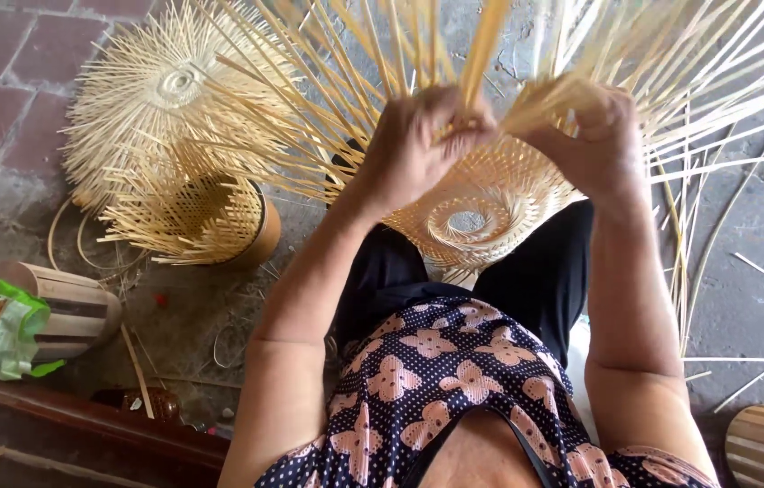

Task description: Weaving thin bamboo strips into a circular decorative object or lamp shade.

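The half-woven, pale bamboo-strip basket (472,212) rests on the person's lap between the knees, its loose splints fanning up and outward. The left hand (414,145) is curled tight around a bundle of upright splints, and the right hand (594,136) pinches another bunch just beside it. Bent too sharply, these thin strips could snap or split; a slipping grip might let them spring apart and loosen the woven rim
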